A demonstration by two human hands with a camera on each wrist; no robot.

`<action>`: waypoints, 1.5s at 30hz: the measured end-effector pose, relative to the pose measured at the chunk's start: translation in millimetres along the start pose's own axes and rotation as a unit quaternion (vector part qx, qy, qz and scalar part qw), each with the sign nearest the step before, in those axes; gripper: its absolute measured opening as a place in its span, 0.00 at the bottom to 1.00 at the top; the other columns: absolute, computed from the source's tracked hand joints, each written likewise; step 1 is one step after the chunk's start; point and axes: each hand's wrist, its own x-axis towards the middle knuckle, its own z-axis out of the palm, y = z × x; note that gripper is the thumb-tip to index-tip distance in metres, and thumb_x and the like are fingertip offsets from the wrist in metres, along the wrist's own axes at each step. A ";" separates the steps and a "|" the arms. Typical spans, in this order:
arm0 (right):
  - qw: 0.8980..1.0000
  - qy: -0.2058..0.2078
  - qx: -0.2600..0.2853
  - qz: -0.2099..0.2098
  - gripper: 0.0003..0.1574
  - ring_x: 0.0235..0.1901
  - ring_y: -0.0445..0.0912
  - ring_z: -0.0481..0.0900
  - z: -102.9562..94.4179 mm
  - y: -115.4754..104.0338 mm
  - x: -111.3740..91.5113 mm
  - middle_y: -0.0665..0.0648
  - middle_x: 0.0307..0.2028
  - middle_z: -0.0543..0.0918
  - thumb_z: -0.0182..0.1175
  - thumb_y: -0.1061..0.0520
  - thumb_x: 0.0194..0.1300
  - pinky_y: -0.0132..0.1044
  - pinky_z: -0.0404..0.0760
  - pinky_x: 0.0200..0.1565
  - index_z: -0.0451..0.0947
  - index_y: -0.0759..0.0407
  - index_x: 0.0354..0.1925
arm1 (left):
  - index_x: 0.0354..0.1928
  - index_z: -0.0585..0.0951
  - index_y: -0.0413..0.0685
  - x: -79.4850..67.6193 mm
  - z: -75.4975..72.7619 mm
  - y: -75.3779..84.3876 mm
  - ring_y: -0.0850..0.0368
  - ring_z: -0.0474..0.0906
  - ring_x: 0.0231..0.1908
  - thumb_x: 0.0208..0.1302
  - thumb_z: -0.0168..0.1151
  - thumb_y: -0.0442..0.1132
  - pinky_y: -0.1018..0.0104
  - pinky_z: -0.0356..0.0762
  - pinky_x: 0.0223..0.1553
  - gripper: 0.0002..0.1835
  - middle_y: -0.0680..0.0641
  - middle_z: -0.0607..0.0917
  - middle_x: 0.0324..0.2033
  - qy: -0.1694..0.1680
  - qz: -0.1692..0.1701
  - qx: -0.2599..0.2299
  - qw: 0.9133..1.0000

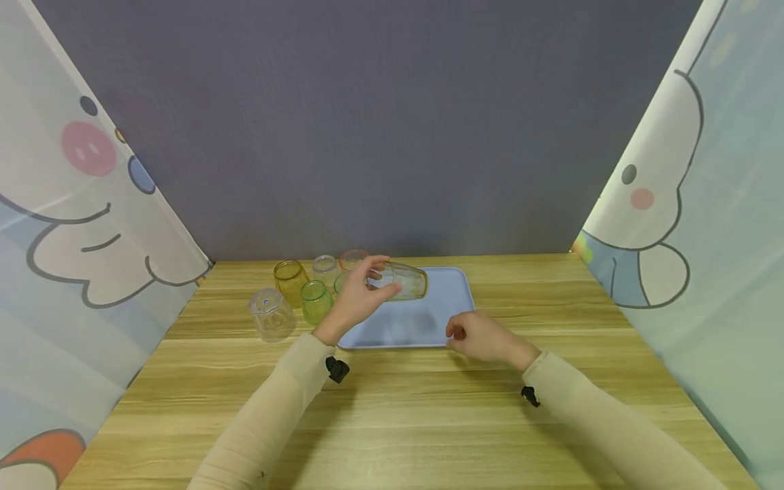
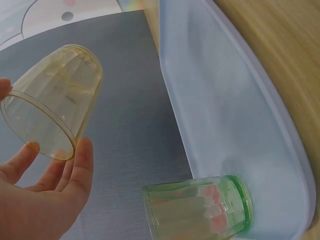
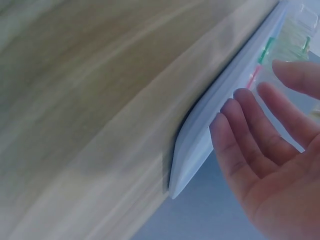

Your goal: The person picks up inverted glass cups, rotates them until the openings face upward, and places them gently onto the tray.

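Tilted in the air over the pale blue tray [image 1: 422, 327] is a clear, amber-tinted cup [image 1: 409, 282]. My left hand [image 1: 361, 294] grips this cup near its rim, thumb on one side and fingers on the other, as the left wrist view shows. A green-rimmed cup [image 2: 197, 207] stands at the tray's left end, partly behind the left hand in the head view. Something pink-red shows through it, and a red-rimmed cup [image 1: 353, 258] is just behind. Beside the tray's front right corner, my right hand [image 1: 484, 336] has loosely bent fingers and holds nothing.
Left of the tray are a clear cup [image 1: 272, 315], an amber cup [image 1: 290, 282], a green cup [image 1: 316, 302] and another clear cup [image 1: 324, 267], close together. A dark grey panel [image 1: 392, 136] rises behind the wooden table [image 1: 392, 435], with printed curtains at both sides.
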 end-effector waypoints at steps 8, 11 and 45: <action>0.999 -0.007 -0.045 0.024 0.04 0.24 0.38 0.71 4.7 -2.7 -1.6 0.43 0.23 0.74 0.66 0.54 0.57 0.35 0.72 0.28 0.79 0.51 0.28 | 0.64 0.69 0.63 0.5 1.3 1.6 0.48 0.70 0.49 0.58 0.63 0.59 0.53 0.74 0.43 0.32 0.50 0.72 0.55 0.000 -0.008 0.015 1.000; 0.998 -0.008 -0.059 0.029 0.07 0.23 0.38 0.70 7.2 -2.5 -1.3 0.42 0.23 0.74 0.66 0.54 0.57 0.35 0.71 0.27 0.78 0.49 0.26 | 0.65 0.68 0.59 1.4 1.6 2.1 0.50 0.70 0.49 0.59 0.63 0.59 0.53 0.74 0.43 0.33 0.50 0.72 0.55 0.002 -0.007 0.025 1.000; 0.993 0.012 -0.111 0.031 0.11 0.23 0.37 0.70 14.1 -2.3 -0.5 0.42 0.22 0.74 0.66 0.55 0.57 0.35 0.70 0.24 0.77 0.46 0.21 | 0.63 0.70 0.57 18.4 5.6 5.0 0.49 0.68 0.54 0.57 0.63 0.58 0.48 0.70 0.49 0.32 0.45 0.71 0.57 0.003 0.011 0.164 0.986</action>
